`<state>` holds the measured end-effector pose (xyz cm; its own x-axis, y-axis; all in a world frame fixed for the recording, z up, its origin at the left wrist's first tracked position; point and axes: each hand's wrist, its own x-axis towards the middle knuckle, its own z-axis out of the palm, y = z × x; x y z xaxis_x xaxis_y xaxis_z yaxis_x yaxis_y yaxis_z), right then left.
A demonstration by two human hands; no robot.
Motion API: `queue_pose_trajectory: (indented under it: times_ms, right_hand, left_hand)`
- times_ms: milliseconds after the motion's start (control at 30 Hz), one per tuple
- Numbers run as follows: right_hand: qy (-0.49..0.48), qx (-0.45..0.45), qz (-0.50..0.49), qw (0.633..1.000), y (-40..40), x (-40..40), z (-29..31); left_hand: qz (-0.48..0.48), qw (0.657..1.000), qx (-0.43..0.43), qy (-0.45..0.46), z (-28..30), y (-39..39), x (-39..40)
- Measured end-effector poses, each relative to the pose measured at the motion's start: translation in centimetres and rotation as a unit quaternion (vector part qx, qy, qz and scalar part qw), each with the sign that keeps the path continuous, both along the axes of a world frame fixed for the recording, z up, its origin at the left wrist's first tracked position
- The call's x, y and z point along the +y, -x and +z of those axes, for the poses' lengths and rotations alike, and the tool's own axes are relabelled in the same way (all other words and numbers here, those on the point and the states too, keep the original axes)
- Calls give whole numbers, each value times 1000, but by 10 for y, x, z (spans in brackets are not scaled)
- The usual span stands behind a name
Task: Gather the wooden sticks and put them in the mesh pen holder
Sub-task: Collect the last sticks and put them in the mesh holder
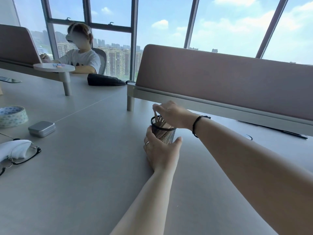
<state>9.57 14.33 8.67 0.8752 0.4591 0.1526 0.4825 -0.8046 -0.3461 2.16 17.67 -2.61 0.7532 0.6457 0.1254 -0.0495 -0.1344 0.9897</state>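
On the table [101, 167], left hand [160, 153] clasps the mesh pen holder [163, 131]; right hand [171, 114] seemingly pinches wooden sticks [158, 119] inside.

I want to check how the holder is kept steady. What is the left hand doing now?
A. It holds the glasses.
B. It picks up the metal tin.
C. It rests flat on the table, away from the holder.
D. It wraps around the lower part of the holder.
D: the left hand curls around the base of the holder, while the right hand is over its rim at the sticks.
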Motion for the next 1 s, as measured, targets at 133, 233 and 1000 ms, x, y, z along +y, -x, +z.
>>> queue_pose_trajectory:
  times_ms: [133, 233, 1000]
  right_hand:
    - [-7, 50, -42, 998, -5, 2, -2]
    - [78, 58, -63, 993, 1, 3, 4]
    - [-539, 143, -85, 825, 110, -124, -111]
  left_hand:
    - [-16, 1000, 4, -11, -2, 1, 1]
    - [-21, 1000, 5, -13, 0, 2, 2]
    - [-226, 968, 51, -99, 9, 34, -1]
